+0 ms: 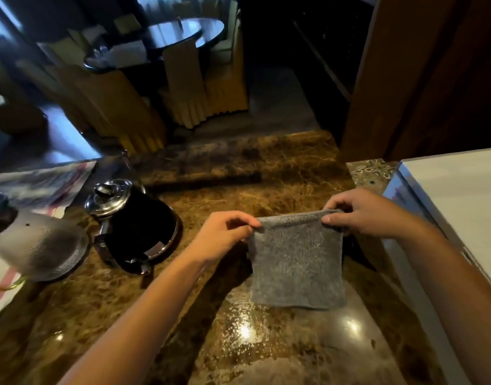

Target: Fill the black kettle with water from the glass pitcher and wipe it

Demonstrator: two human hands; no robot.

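Observation:
A grey cloth (297, 259) hangs folded above the brown marble counter (266, 176). My left hand (225, 237) pinches its top left corner and my right hand (361, 212) pinches its top right corner. The black kettle (138, 229) with a shiny metal lid (108, 195) stands on the counter to the left of my left hand, apart from it. Behind the kettle a clear glass pitcher (127, 168) shows only faintly.
A frosted glass vessel (41, 245) lies at the far left on a striped mat (2, 290). A white appliance (461, 207) borders the counter on the right. Beyond the counter are a dark dining table (183, 31) and covered chairs (183, 87).

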